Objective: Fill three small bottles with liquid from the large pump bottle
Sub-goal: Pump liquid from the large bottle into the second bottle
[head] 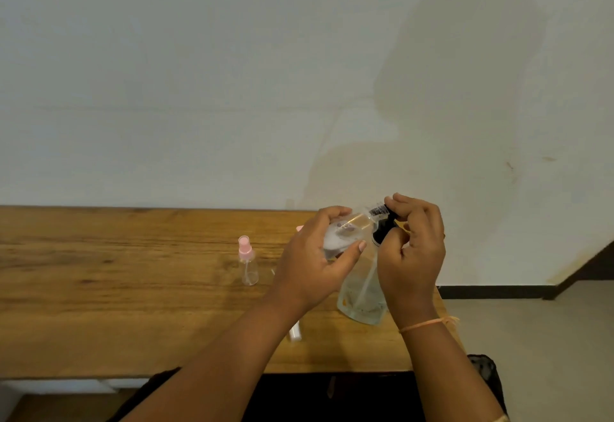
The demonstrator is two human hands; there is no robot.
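Note:
The large clear pump bottle (363, 292) stands on the wooden table (133, 305) near its right end, partly filled with clear liquid. My right hand (413, 252) curls around its black pump head (382, 227). My left hand (315, 255) grips a small clear bottle (349, 232), held tilted on its side right at the pump's spout. Another small clear bottle with a pink spray cap (247, 260) stands upright to the left. A pink bit (299, 228) shows behind my left hand; I cannot tell what it is.
A small white piece (295, 332), perhaps a cap, lies on the table under my left forearm. A pale wall rises right behind the table. The table's right edge is just beyond the pump bottle, with floor and a dark skirting board past it.

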